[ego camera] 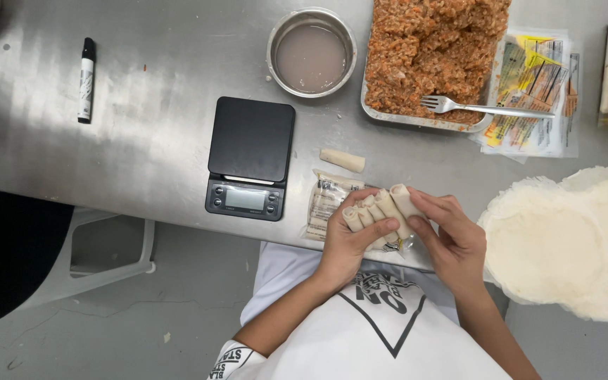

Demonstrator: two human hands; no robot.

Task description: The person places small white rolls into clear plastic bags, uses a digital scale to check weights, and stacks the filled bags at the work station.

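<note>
My left hand (352, 243) grips a row of several pale spring rolls (381, 209) at the steel table's near edge. My right hand (448, 236) touches the rightmost roll with its fingers and also holds the bundle from the right. A clear plastic bag (326, 200) lies flat just left of the rolls, partly under my left hand. One loose spring roll (342, 160) lies on the table above the bag.
A black kitchen scale (250, 157) sits left of the bag. Behind are a metal bowl of cloudy liquid (312, 51), a tray of orange-brown filling (431, 53) with a fork (483, 108), printed packets (536, 91), a wrapper stack (571, 243) right, a marker (86, 79) left.
</note>
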